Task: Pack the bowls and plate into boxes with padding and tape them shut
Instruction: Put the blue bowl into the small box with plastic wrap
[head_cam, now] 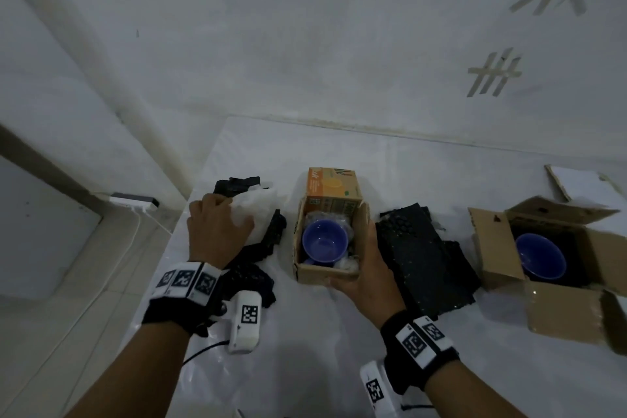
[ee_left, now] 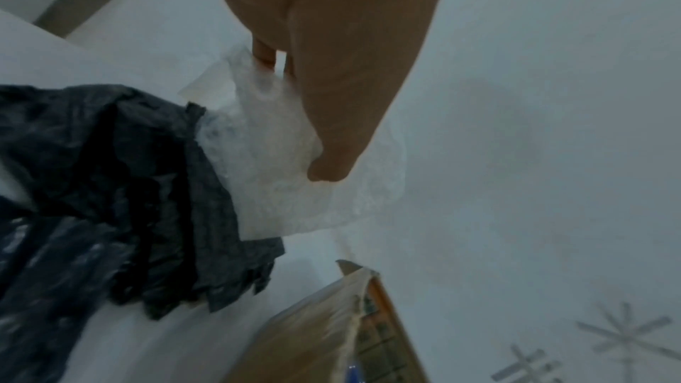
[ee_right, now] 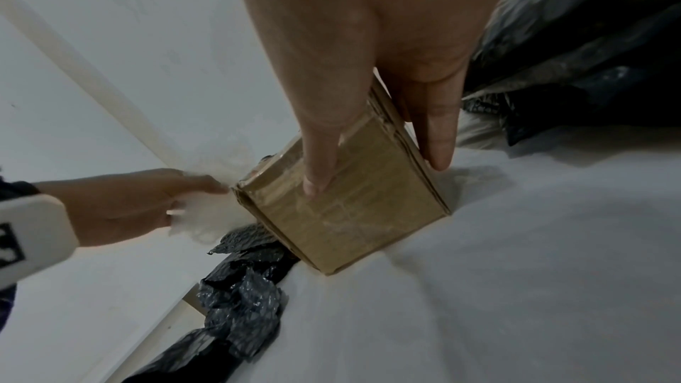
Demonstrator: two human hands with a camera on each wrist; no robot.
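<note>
Cardboard box [head_cam: 330,241] shows blue bowl [head_cam: 324,241] overhead, wrist views only walls.

Head view — high above the white-covered surface [head_cam: 305,349], facing forward and down; wide, takes in both forearms, the small box [head_cam: 327,248] at centre, a second box [head_cam: 556,268] to the right, and the wall behind.
Left wrist view — close, looking along the left hand [ee_left: 331,74] at white padding [ee_left: 294,185]; the small box's corner at lower edge.
Right wrist view — close, along the right hand [ee_right: 368,69] onto the small box's side; it also shows the left hand and white padding, shared by all three views.
</note>
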